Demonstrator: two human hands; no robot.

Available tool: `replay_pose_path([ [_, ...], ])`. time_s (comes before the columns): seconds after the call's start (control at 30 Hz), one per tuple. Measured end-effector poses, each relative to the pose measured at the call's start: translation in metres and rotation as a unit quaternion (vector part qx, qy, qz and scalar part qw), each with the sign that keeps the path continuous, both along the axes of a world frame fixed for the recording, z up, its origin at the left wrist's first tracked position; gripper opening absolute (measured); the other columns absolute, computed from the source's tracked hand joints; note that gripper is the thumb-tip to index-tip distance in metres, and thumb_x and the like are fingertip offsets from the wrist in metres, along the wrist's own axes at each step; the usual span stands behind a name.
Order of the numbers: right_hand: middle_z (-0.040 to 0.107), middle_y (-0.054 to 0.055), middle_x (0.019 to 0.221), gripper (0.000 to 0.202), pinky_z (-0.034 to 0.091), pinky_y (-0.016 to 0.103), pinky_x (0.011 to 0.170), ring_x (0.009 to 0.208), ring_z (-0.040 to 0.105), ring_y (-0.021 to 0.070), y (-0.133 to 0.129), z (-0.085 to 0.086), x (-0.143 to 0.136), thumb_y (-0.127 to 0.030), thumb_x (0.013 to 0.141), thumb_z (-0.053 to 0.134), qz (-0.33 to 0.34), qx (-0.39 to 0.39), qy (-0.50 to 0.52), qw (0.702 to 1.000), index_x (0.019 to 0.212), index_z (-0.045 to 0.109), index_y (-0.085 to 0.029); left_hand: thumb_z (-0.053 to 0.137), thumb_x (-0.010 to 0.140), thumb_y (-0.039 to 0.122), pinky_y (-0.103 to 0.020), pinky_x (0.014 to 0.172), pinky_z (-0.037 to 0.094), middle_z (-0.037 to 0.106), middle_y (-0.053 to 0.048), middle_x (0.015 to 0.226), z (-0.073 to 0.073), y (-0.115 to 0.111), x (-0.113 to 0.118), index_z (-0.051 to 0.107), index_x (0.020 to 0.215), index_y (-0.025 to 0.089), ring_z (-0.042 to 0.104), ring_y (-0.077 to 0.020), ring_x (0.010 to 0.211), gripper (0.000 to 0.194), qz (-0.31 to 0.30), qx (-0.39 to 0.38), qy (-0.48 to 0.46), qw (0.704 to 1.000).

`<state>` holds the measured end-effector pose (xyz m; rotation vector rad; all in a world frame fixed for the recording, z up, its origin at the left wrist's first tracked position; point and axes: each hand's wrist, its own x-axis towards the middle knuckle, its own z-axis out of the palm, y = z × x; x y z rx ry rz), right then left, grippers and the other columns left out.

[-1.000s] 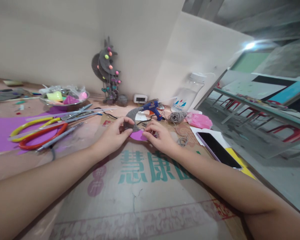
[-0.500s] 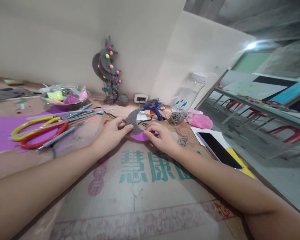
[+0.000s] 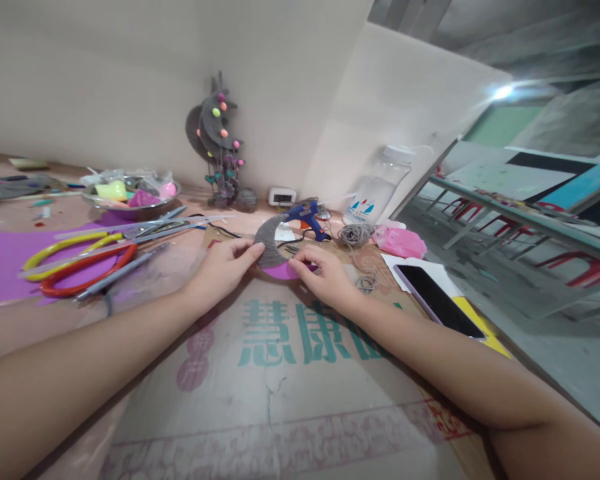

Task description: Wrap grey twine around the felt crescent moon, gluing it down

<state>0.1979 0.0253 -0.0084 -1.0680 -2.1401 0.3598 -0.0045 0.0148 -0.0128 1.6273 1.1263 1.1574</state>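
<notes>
A crescent [image 3: 269, 241], wrapped in grey yarn along most of its curve and bare purple at its lower right end, is held between my hands above the cardboard. My left hand [image 3: 233, 260] pinches its left edge, thumb in front. With thumb and fingertips closed, my right hand [image 3: 320, 270] grips the purple end. Just behind the crescent lies a blue glue gun [image 3: 307, 217]. A loose ball of grey yarn [image 3: 356, 233] rests right of it, with a strand trailing toward my right hand.
Scissors [image 3: 87, 263] with yellow and red handles lie on purple sheets at left, near a metal bowl [image 3: 130, 208] of craft pieces. Finished crescent hangings [image 3: 213, 127] stand by the wall. A bottle [image 3: 377, 187], pink bag [image 3: 399, 240] and phone [image 3: 437, 300] are at right.
My left thumb has slid slightly left along the crescent's edge, and the crescent has shifted a little. My right hand keeps nearly the same place.
</notes>
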Motion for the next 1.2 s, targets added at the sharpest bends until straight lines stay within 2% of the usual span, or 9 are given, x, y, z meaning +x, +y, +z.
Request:
replay_pose_path([
  [0.1, 0.056, 0.001, 0.068, 0.020, 0.039, 0.025, 0.065, 0.067, 0.052, 0.0131, -0.0003, 0.0006, -0.0001, -0.024, 0.085, 0.052, -0.004, -0.003, 0.001, 1.000, 0.066, 0.055, -0.017, 0.048, 0.085, 0.044, -0.029, 0.075, 0.048, 0.071, -0.005, 0.090, -0.0029, 0.0023, 0.0015, 0.069, 0.090, 0.017, 0.063, -0.0202, 0.083, 0.035, -0.016, -0.018, -0.060, 0.998],
  [0.23, 0.056, 0.001, 0.068, 0.020, 0.039, 0.026, 0.065, 0.067, 0.052, 0.0134, -0.0005, 0.0007, 0.0000, -0.024, 0.085, 0.052, -0.010, 0.000, 0.005, 1.000, 0.066, 0.054, -0.018, 0.043, 0.087, 0.047, -0.029, 0.072, 0.049, 0.071, -0.006, 0.088, -0.0043, 0.0037, 0.0024, 0.068, 0.088, 0.017, 0.063, -0.0196, 0.079, 0.039, -0.005, -0.035, -0.108, 0.994],
  [0.43, 0.056, 0.000, 0.068, 0.020, 0.039, 0.026, 0.065, 0.067, 0.052, 0.0133, -0.0012, 0.0016, -0.0004, -0.024, 0.085, 0.052, -0.009, 0.002, 0.005, 1.000, 0.066, 0.055, -0.018, 0.057, 0.080, 0.042, -0.025, 0.068, 0.045, 0.068, -0.003, 0.082, 0.0011, 0.0001, -0.0007, 0.066, 0.084, 0.018, 0.059, -0.0165, 0.073, 0.027, 0.031, 0.007, -0.005, 0.999],
  [0.67, 0.056, 0.000, 0.068, 0.019, 0.039, 0.025, 0.066, 0.068, 0.052, 0.0131, -0.0019, 0.0019, -0.0003, -0.023, 0.085, 0.052, -0.006, -0.001, 0.009, 1.000, 0.066, 0.054, -0.018, 0.044, 0.085, 0.049, -0.028, 0.072, 0.046, 0.069, -0.004, 0.084, -0.0062, 0.0060, -0.0009, 0.068, 0.088, 0.018, 0.060, -0.0191, 0.078, 0.039, 0.009, -0.002, -0.060, 0.998],
  [0.87, 0.056, 0.001, 0.067, 0.021, 0.039, 0.026, 0.066, 0.068, 0.052, 0.0138, -0.0027, 0.0039, -0.0005, -0.024, 0.085, 0.051, -0.023, 0.004, 0.012, 1.000, 0.065, 0.053, -0.018, 0.053, 0.080, 0.048, -0.025, 0.062, 0.041, 0.065, -0.002, 0.078, -0.0015, 0.0010, -0.0014, 0.067, 0.082, 0.017, 0.056, -0.0173, 0.072, 0.033, 0.027, 0.008, 0.035, 0.999],
  [1.2, 0.057, 0.001, 0.068, 0.020, 0.039, 0.026, 0.066, 0.068, 0.052, 0.0140, -0.0017, 0.0028, 0.0004, -0.025, 0.085, 0.051, -0.027, -0.001, 0.008, 1.000, 0.066, 0.054, -0.018, 0.043, 0.083, 0.036, -0.024, 0.056, 0.035, 0.055, 0.001, 0.061, 0.0006, 0.0011, -0.0002, 0.054, 0.061, 0.019, 0.049, -0.0142, 0.061, 0.030, 0.044, 0.018, 0.038, 0.998],
])
